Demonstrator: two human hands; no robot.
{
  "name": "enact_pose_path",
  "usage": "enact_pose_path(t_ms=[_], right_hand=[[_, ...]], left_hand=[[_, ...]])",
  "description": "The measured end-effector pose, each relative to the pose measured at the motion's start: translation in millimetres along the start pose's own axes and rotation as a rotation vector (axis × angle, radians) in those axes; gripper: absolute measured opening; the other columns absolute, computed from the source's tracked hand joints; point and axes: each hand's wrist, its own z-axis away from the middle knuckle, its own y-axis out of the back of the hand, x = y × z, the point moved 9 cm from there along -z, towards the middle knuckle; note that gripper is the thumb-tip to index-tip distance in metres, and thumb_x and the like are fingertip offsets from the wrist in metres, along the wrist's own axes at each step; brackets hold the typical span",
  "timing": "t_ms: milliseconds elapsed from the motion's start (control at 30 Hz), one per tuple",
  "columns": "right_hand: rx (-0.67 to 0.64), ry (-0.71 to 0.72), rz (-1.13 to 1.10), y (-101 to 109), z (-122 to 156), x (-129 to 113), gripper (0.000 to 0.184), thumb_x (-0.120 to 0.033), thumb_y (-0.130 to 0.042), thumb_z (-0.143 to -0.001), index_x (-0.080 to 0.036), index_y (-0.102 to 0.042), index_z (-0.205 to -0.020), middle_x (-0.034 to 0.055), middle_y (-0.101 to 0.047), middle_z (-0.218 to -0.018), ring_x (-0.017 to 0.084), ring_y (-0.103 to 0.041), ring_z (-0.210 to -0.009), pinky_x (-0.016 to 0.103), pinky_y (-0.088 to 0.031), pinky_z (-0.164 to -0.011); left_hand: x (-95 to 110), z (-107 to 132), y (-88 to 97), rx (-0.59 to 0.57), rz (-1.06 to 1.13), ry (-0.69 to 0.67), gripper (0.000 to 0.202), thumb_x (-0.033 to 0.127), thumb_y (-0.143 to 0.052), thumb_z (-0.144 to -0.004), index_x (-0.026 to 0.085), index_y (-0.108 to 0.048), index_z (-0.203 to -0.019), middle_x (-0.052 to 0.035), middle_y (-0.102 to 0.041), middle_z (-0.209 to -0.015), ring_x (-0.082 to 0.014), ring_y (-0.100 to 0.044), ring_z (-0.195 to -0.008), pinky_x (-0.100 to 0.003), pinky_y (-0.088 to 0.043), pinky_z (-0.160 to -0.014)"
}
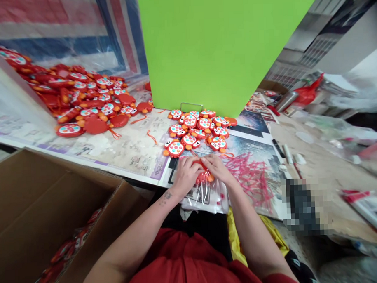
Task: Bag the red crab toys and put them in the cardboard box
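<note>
My left hand [186, 173] and my right hand [218, 167] are pressed together over one red crab-shaped toy [203, 176] at the near edge of the table. Both hands have their fingers curled round it. Under them lies a stack of clear plastic bags [205, 196]. Just beyond the hands sits a cluster of several red crab toys [198, 129] with coloured dots on white faces.
A large heap of the same red toys [82, 100] covers the far left of the table. An open cardboard box [55, 212] with bagged toys stands at my left. Loose red cords [251, 176] lie to the right. A green panel [216, 45] rises behind.
</note>
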Motion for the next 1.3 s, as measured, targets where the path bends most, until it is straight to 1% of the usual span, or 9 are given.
enact_pose_path(t_ms=[133, 233, 433, 533, 700, 833, 967, 1167, 1300], right_hand=[[0.252, -0.214, 0.21, 32.0, 28.2, 23.1, 0.05, -0.053, -0.034, -0.097, -0.018, -0.07, -0.103, 0.0105, -0.069, -0.084, 0.025, -0.062, -0.081, 0.034, -0.045, -0.074], [0.256, -0.339, 0.188, 28.3, 48.7, 32.9, 0.043, -0.044, -0.041, -0.094, -0.019, -0.065, -0.12, 0.0093, -0.072, -0.084, 0.024, -0.065, -0.077, 0.032, -0.046, -0.069], [0.461, -0.261, -0.037, 19.2, 59.0, 13.3, 0.039, -0.03, -0.043, -0.089, -0.019, -0.065, -0.12, 0.0064, -0.071, -0.087, 0.02, -0.064, -0.07, 0.033, -0.051, -0.07], [0.522, -0.243, -0.221, 20.7, 59.3, 3.6, 0.038, -0.032, -0.045, -0.091, -0.019, -0.062, -0.122, 0.0008, -0.063, -0.07, 0.016, -0.058, -0.056, 0.03, -0.049, -0.057], [0.608, -0.174, -0.323, 34.4, 64.5, -17.5, 0.032, -0.033, -0.049, -0.092, -0.02, -0.062, -0.118, -0.0029, -0.057, -0.062, 0.015, -0.057, -0.053, 0.029, -0.051, -0.056], [0.642, -0.145, -0.288, 41.5, 68.7, -21.7, 0.033, -0.034, -0.047, -0.095, -0.021, -0.061, -0.121, 0.0001, -0.061, -0.068, 0.017, -0.06, -0.058, 0.032, -0.053, -0.06], [0.664, 0.031, 0.04, 49.0, 67.9, -45.2, 0.031, -0.027, -0.048, -0.095, -0.024, -0.064, -0.121, 0.0094, -0.068, -0.102, 0.024, -0.063, -0.095, 0.045, -0.051, -0.089], [0.443, 0.304, 0.295, 24.5, 50.4, -95.2, 0.038, -0.02, -0.051, -0.094, -0.03, -0.06, -0.13, 0.0056, -0.072, -0.102, 0.025, -0.06, -0.103, 0.045, -0.048, -0.095], [0.383, 0.355, 0.345, 14.3, 44.6, -110.2, 0.042, -0.014, -0.045, -0.094, -0.027, -0.059, -0.133, 0.0068, -0.071, -0.095, 0.025, -0.06, -0.1, 0.043, -0.048, -0.091]], left_hand=[[-8.2, -9.2, -11.0, -0.178, 0.193, 0.073, 0.01, 0.022, -0.056, -0.091, 0.018, -0.063, -0.086, -0.0113, -0.053, -0.139, -0.0247, -0.044, -0.134, -0.045, -0.037, -0.111], [-16.8, -12.4, -20.0, -0.318, 0.297, 0.151, 0.006, 0.023, -0.059, -0.088, 0.019, -0.063, -0.085, -0.012, -0.053, -0.14, -0.0256, -0.044, -0.135, -0.045, -0.037, -0.111], [-2.5, -16.3, -10.5, -0.433, 0.332, 0.154, 0.008, 0.022, -0.054, -0.089, 0.019, -0.059, -0.085, -0.007, -0.067, -0.101, -0.0229, -0.06, -0.102, -0.04, -0.047, -0.095], [1.0, -13.5, 3.6, -0.366, 0.363, 0.2, 0.009, 0.027, -0.055, -0.09, 0.019, -0.059, -0.087, -0.0052, -0.067, -0.094, -0.0223, -0.061, -0.096, -0.04, -0.048, -0.092], [-35.4, 5.2, 23.5, -0.023, 0.474, 0.436, 0.051, 0.04, -0.064, -0.085, 0.019, -0.049, -0.129, -0.0146, -0.053, -0.136, -0.0264, -0.054, -0.12, -0.044, -0.046, -0.098], [-43.8, 21.9, -4.6, -0.201, 0.739, 0.61, 0.038, 0.042, -0.058, -0.087, 0.015, -0.06, -0.114, -0.0127, -0.067, -0.116, -0.0233, -0.065, -0.1, -0.036, -0.053, -0.085], [-30.8, 23.1, -11.1, -0.273, 0.87, 0.677, 0.028, 0.04, -0.054, -0.088, 0.015, -0.064, -0.097, -0.0093, -0.073, -0.103, -0.0192, -0.068, -0.081, -0.031, -0.054, -0.072], [-7.5, 5.3, 8.7, -0.254, 0.633, 0.441, 0.026, 0.025, -0.048, -0.09, 0.019, -0.066, -0.108, -0.007, -0.073, -0.107, -0.0224, -0.067, -0.101, -0.036, -0.05, -0.093], [9.1, 0.8, 16.9, -0.33, 0.319, 0.301, 0.032, 0.019, -0.039, -0.092, 0.018, -0.066, -0.111, -0.0105, -0.074, -0.101, -0.0272, -0.069, -0.098, -0.037, -0.051, -0.085]])
